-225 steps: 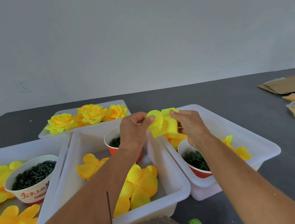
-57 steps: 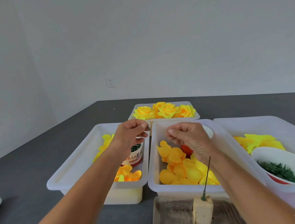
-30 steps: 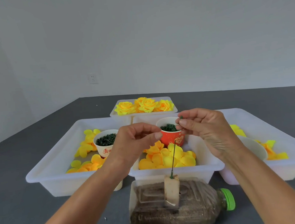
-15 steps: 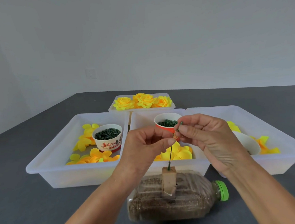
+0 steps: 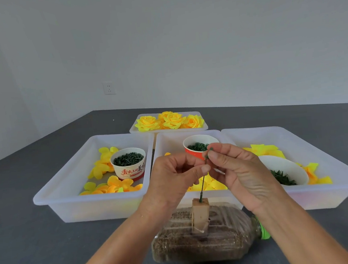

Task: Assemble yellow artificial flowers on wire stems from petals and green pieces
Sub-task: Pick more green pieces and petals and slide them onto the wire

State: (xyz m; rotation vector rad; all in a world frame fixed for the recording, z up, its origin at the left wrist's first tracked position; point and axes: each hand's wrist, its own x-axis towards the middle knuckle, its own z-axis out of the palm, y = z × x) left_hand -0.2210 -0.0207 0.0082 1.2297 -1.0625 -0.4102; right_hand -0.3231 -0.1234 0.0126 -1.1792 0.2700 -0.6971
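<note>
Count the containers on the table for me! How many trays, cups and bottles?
White plastic trays: 4
Paper cups of green pieces: 3
Plastic bottle lying on its side: 1
Total: 8

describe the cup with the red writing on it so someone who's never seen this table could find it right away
Three big white bins sit side by side on the grey table; look in the left bin. The cup with red writing stands upright there among yellow petals, filled with dark green pieces. Unlike the orange cup next door, it is white.
</note>
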